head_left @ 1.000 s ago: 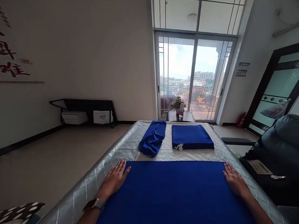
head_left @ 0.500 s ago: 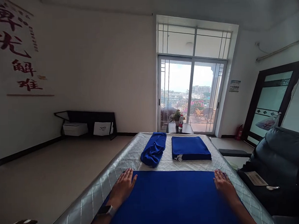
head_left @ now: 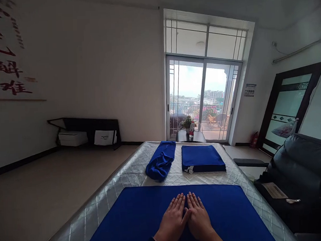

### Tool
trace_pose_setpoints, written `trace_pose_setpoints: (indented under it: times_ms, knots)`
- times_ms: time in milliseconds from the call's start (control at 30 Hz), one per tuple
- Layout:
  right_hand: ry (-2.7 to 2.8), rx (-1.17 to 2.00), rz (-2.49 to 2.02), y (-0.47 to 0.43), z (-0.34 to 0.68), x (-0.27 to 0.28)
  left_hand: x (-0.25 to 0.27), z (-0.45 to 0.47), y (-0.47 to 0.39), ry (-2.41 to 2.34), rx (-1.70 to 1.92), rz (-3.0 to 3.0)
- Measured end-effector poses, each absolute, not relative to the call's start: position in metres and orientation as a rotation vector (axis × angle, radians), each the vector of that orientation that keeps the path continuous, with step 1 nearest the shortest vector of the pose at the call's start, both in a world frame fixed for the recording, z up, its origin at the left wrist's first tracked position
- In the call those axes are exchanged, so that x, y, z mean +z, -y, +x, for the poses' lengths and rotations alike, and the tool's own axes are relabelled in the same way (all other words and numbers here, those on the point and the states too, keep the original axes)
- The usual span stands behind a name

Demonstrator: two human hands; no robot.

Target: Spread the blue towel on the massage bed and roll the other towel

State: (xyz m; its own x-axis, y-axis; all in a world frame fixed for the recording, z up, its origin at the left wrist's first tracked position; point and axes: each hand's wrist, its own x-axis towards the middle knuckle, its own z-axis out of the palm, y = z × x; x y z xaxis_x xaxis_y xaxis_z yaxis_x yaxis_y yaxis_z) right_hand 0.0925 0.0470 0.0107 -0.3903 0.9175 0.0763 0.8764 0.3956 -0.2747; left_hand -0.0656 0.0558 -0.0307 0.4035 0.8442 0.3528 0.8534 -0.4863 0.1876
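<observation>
In the head view, the left hand (head_left: 172, 223) and right hand (head_left: 199, 219) rest side by side on the flat blue cloth (head_left: 142, 212), fingers straight and close together. Beyond that cloth sit a crumpled blue cloth (head_left: 160, 162) and a folded blue stack (head_left: 202, 156) — its white tags (head_left: 189, 169) too small to read. Far left of the flat blue cloth, a wall scroll (head_left: 6, 80) reads "解难" in red — its upper writing cut off.

My left hand (head_left: 171, 220) and right hand (head_left: 200, 219) lie close together on the spread blue cloth (head_left: 134, 216); beyond it are 1 folded stack (head_left: 202, 157) and 1 bunched cloth (head_left: 162, 162).
</observation>
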Motion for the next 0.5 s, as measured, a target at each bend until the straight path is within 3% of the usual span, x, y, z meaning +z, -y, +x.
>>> trace_pose_setpoints:
  times_ms: [500]
  knots:
    - [2.440, 0.317, -1.598, -0.048, 0.093, 0.011, -0.023, -0.066, -0.053, 1.656, -0.586, -2.633]
